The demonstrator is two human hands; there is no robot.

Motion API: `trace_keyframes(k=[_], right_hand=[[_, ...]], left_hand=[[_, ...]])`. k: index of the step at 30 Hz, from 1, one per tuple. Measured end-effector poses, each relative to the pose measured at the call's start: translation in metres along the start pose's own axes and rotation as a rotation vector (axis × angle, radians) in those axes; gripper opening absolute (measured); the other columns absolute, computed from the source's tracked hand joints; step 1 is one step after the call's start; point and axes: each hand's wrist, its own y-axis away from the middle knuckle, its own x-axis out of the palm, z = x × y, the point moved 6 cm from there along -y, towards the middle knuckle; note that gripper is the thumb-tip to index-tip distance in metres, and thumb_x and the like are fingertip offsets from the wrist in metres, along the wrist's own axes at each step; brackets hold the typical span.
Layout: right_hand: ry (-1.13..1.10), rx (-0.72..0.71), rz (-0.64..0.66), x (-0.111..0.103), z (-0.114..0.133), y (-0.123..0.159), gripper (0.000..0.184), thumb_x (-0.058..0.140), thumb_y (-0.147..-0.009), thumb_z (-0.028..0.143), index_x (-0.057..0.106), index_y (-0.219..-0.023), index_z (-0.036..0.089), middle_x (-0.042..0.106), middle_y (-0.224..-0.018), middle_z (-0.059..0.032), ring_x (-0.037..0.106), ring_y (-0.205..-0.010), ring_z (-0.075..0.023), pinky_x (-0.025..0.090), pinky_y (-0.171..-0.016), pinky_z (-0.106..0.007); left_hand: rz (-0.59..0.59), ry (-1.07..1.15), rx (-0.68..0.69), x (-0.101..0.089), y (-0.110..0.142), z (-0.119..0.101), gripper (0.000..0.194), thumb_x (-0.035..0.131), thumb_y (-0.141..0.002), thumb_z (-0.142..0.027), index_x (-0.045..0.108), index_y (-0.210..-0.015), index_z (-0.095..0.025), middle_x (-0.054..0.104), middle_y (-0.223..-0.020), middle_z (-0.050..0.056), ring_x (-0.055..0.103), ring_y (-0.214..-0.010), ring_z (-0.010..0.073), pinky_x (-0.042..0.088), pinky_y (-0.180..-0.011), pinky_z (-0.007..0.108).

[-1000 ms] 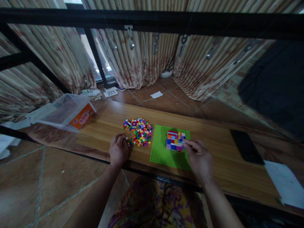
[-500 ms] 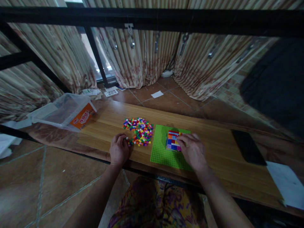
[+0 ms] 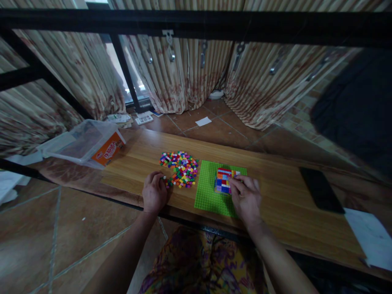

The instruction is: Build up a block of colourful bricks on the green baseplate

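Observation:
A green studded baseplate (image 3: 206, 194) lies on the wooden board, bearing a block of multicoloured toy bricks (image 3: 223, 183) in rows of red, orange, white and blue. My right hand (image 3: 246, 198) reaches over the plate's right part, its thumb and forefinger pinched at the block's right side. Whatever those fingertips hold is hidden. Left of the plate spreads a pile of small loose bricks (image 3: 183, 169). My left hand (image 3: 154, 192) rests at the pile's lower left edge, fingers curled together, with a whitish brick at the fingertips; I cannot tell if it is gripped.
A clear plastic tub (image 3: 82, 143) with an orange label stands at the board's left end. On the right lie a black phone-like slab (image 3: 321, 190) and white paper (image 3: 369, 237). A black metal bar (image 3: 196, 26) crosses above, before striped curtains (image 3: 190, 77).
My right hand has shifted slightly left and turned, its fingertips still at the brick block. My left hand stays beside the loose bricks. The view has moved a little.

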Motion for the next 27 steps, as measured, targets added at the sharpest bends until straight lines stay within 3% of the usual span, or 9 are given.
trace_keyframes(k=[10,15,17,22,27], right_hand=[[0.038,-0.049,0.073,-0.004,0.001,-0.001,0.025,0.05,-0.091,0.024,0.071,-0.104,0.025,0.061,-0.106,-0.0072,0.052,-0.095,-0.0223,0.044,-0.085,-0.039],[-0.071,0.07,-0.087,-0.022,0.01,0.016,0.029,0.049,-0.093,0.021,0.065,-0.117,0.025,0.063,-0.104,-0.0068,0.054,-0.096,-0.0208,0.046,-0.084,-0.038],[-0.135,0.095,-0.124,-0.025,0.023,0.032,0.027,0.05,-0.092,0.019,0.065,-0.114,0.024,0.064,-0.101,-0.0064,0.055,-0.094,-0.0196,0.047,-0.083,-0.036],[-0.286,0.085,0.072,-0.005,0.062,0.066,0.023,0.05,-0.092,0.015,0.066,-0.106,0.023,0.066,-0.096,-0.005,0.058,-0.09,-0.0181,0.047,-0.078,-0.032],[-0.311,0.067,0.113,0.009,0.075,0.07,0.019,0.05,-0.093,0.018,0.066,-0.102,0.022,0.066,-0.093,-0.0043,0.059,-0.087,-0.0181,0.047,-0.078,-0.032]], left_hand=[[0.002,0.011,-0.01,-0.001,-0.001,-0.001,0.022,0.044,-0.086,-0.021,0.065,-0.091,-0.017,0.063,-0.105,0.01,0.059,-0.1,0.022,0.049,-0.09,0.035],[0.007,0.005,-0.015,-0.001,-0.001,-0.001,0.023,0.044,-0.086,-0.021,0.066,-0.092,-0.017,0.064,-0.105,0.01,0.06,-0.098,0.0219,0.049,-0.088,0.034],[0.01,0.005,-0.015,-0.001,-0.001,-0.001,0.023,0.044,-0.086,-0.022,0.066,-0.092,-0.017,0.064,-0.105,0.01,0.06,-0.099,0.022,0.049,-0.088,0.034],[0.022,0.015,-0.013,-0.001,-0.001,0.0,0.023,0.044,-0.086,-0.022,0.066,-0.092,-0.018,0.064,-0.106,0.01,0.059,-0.1,0.0227,0.049,-0.089,0.036],[0.042,0.053,-0.014,0.0,0.0,0.001,0.023,0.045,-0.087,-0.023,0.067,-0.092,-0.019,0.064,-0.107,0.008,0.059,-0.101,0.0212,0.048,-0.09,0.034]])
